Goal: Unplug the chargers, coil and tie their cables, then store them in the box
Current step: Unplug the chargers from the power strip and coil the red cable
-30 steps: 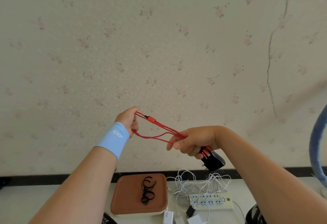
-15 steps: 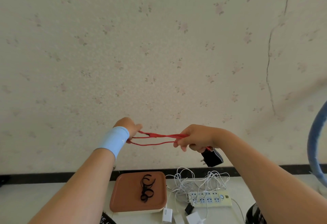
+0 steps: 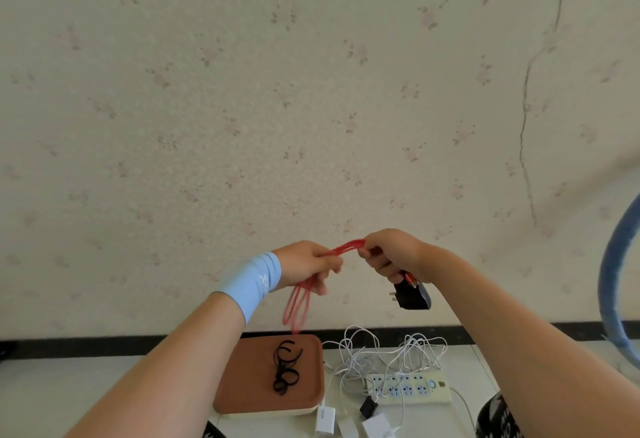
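gripping a thin red charging cable [image 3: 346, 247] in folded strands between a left hand [image 3: 308, 264] with a pale blue wristband and a right hand [image 3: 391, 254], both raised in front of the patterned wall, well above the table. with fingers of each hand curled tight round the bundle, fists close together, a short arch of red strands between them and long loops hanging below the left fist. under the right hand, a black plug-in charger block [image 3: 410, 294], prongs out; hard to tell whether held itself or only hung by its lead. probably mid-coil, not yet tied. risk of the uneven loops slipping out of the left fist and undoing the coil. risk of the dangling block swinging and dragging strands through the right fingers. danger, too, in freeing one hand to reach the black strap ties [image 3: 285, 365] lying on the brown-lidded cream storage box [image 3: 242, 385] below: a bundle springing open. lower down, a tangle of thin white cables [image 3: 363, 351] heaped beside a pale power strip [image 3: 408, 387], ready to snag the hanging red loops if lowered carelessly.
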